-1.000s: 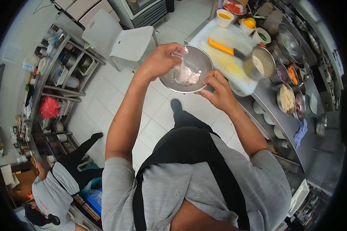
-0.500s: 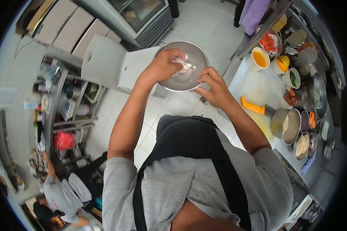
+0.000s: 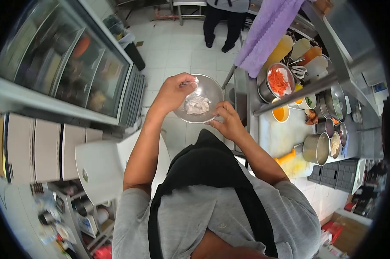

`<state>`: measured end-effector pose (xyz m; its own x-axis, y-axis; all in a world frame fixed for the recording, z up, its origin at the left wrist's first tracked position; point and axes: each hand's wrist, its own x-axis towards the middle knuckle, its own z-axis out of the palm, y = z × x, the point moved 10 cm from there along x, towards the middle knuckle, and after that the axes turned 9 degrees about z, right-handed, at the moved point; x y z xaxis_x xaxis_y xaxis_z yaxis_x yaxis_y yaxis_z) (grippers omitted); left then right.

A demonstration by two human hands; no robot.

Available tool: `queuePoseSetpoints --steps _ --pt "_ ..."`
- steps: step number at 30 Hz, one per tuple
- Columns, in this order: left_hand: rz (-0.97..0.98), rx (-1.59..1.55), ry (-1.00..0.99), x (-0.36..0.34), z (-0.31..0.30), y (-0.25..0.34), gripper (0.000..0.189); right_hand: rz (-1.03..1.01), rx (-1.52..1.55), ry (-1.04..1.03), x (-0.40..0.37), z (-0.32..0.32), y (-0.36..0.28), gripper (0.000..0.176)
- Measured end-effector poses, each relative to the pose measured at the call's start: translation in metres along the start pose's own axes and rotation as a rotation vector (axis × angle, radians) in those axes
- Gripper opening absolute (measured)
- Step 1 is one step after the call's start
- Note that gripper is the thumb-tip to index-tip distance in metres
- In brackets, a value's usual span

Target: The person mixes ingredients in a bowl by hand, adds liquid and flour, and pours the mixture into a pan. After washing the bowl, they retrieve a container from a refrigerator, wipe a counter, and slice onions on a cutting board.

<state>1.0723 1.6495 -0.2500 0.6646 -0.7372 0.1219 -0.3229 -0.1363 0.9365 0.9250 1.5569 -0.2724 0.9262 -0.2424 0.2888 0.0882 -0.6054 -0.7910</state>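
Observation:
A round metal bowl [image 3: 212, 88] is held in front of my body, tilted a little. My right hand [image 3: 226, 118] grips its right rim, thumb and fingers pinched on the edge. Pale, white-coated pieces of food [image 3: 197, 105] lie inside the bowl. Over the bowl's left rim, my left hand [image 3: 176, 91] is closed, with a bit of the same whitish stuff at its fingertips.
On the right, a counter holds a white cutting board [image 3: 275, 136], an orange-handled knife [image 3: 285, 158], shredded orange food [image 3: 278, 81] and metal pots [image 3: 316, 149]. A purple towel [image 3: 268, 36] hangs nearby. A glass-door fridge [image 3: 65, 60] stands left; another person [image 3: 225, 21] stands ahead.
The view has turned, bringing the fridge and the person ahead into sight. My left hand has lifted from the food to the bowl's left rim. My right hand still holds the bowl.

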Motion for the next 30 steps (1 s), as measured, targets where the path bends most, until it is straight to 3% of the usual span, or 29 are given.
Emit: queuePoseSetpoints --steps 7,10,11,15,18,21,24,30 --pt "-0.092 -0.283 -0.009 0.116 -0.05 -0.056 0.026 0.21 0.038 0.154 0.092 0.01 0.081 0.032" --pt "0.025 -0.03 0.026 0.186 -0.064 -0.084 0.024 0.248 -0.002 0.198 0.145 0.011 0.13 0.033" --pt "0.039 0.188 0.019 0.215 -0.071 -0.109 0.038 0.245 0.007 0.219 0.165 0.01 0.147 0.033" --pt "-0.096 0.533 -0.047 0.316 -0.09 -0.168 0.062 0.26 0.047 0.244 0.254 -0.001 0.189 0.033" --pt "-0.099 0.465 -0.241 0.39 -0.073 -0.207 0.057 0.268 0.037 0.267 0.311 -0.02 0.205 0.032" --pt "-0.17 0.304 -0.446 0.455 -0.051 -0.203 0.056 0.222 0.077 0.321 0.362 -0.048 0.213 0.028" --pt "-0.086 0.328 -0.507 0.52 -0.029 -0.227 0.049 0.26 0.06 0.333 0.393 -0.064 0.245 0.032" --pt "0.046 0.391 -0.661 0.644 0.029 -0.259 0.047 0.68 0.219 0.719 0.419 -0.117 0.314 0.047"
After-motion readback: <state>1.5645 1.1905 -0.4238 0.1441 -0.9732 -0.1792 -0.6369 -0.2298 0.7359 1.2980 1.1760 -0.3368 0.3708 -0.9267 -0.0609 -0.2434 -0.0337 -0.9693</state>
